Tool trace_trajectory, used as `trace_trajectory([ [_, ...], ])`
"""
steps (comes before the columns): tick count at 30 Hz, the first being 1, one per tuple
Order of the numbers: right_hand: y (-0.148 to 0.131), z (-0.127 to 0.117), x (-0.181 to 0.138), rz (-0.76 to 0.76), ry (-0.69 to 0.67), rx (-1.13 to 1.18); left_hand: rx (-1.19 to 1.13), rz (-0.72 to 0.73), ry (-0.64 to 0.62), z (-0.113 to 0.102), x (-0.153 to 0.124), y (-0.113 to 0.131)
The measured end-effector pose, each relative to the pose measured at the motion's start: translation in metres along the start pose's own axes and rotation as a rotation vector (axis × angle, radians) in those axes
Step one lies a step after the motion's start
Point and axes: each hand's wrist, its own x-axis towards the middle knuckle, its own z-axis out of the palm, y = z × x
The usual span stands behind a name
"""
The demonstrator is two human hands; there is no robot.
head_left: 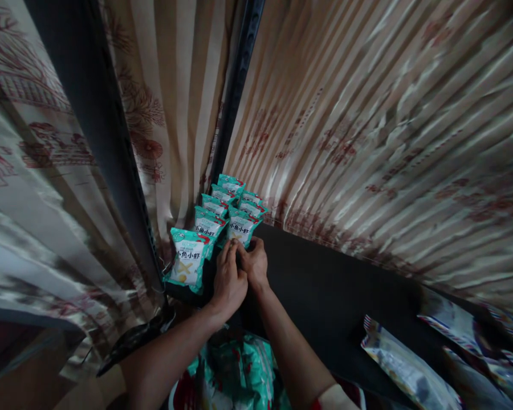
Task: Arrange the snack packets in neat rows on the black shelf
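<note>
Several teal-and-white snack packets stand in two rows at the left end of a dark shelf (333, 285). The nearest packet (188, 259) leans at the front left. My left hand (227, 279) and my right hand (253, 263) are pressed together just below the front packet of the right row (240, 226), fingertips touching its lower edge. Both hands' fingers are curled close together. What they pinch, if anything, is hidden between them.
A striped, flower-patterned curtain (367, 125) hangs behind the shelf, with dark metal uprights (235, 91) running up it. More teal packets (235, 370) lie in a pile below my forearms. Silvery striped bags (406, 370) lie at the lower right.
</note>
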Motion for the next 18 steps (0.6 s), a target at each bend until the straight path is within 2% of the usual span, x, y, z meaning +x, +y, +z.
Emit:
trace_trajectory([
  [9,0.002,-0.001,-0.002,-0.002,-0.026,-0.016,0.009,-0.06,-0.025,-0.002,0.001,0.001],
  [14,0.009,-0.001,-0.002,-0.061,-0.053,0.115,0.036,-0.039,0.022,-0.002,0.0,-0.001],
  [18,0.017,-0.006,-0.01,-0.082,-0.018,0.16,0.033,-0.021,0.05,-0.001,-0.005,-0.005],
])
